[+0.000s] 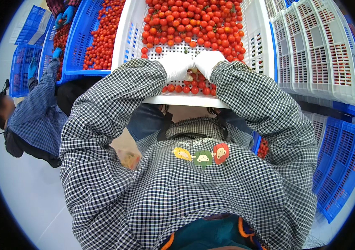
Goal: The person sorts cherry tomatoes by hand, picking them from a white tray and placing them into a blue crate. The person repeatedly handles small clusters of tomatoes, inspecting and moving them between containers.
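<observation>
Before me is a white perforated plastic crate (185, 100) holding red cherry tomatoes (193, 25), heaped toward its far side. My left hand (177, 65) and my right hand (208, 63), both in white gloves, meet over the near middle of the crate. Their fingers point inward and their tips almost touch. Whatever lies between the fingertips is hidden or too small to make out. A smaller group of cherry tomatoes (196, 87) lies just below my hands, against the near wall. Bits of green stem (186, 50) show on the crate floor beyond the gloves.
To the left, a blue crate (85, 72) holds more cherry tomatoes (102, 40). A co-worker in a blue striped top (37, 106) and another person's blue-gloved hands (65, 17) are beyond it. White crates (316, 50) and blue crates (339, 162) are stacked at right.
</observation>
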